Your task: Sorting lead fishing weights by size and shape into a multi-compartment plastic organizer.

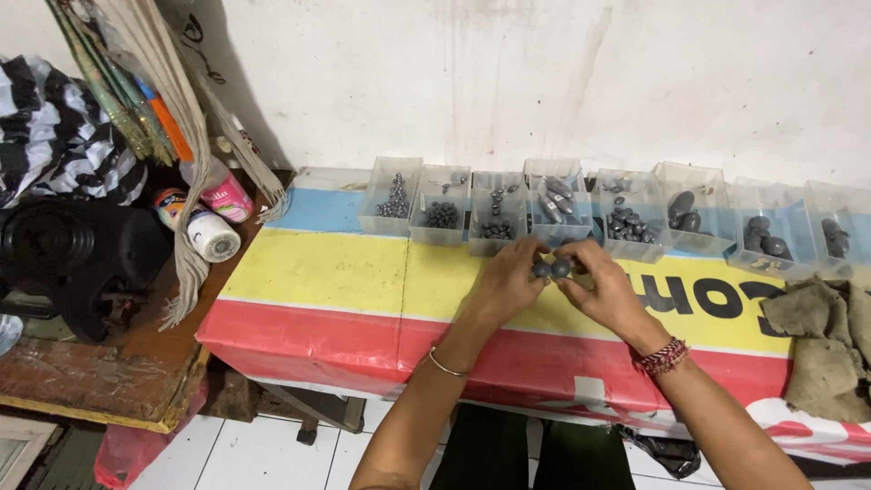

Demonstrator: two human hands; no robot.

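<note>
My left hand and my right hand meet over the yellow band of a table covered with a blue, yellow and red banner. Each hand pinches a small dark grey metal weight between its fingertips, and the two weights touch each other. A thin bangle circles my left wrist, and a red woven band my right wrist. Just beyond my fingers stands a row of clear plastic boxes filled with dark grey weights of different sizes.
A worn grey-brown cloth lies at the table's right end. To the left is a wooden bench with a black machine, two plastic bottles, striped fabric and bundled sticks. A white wall stands behind.
</note>
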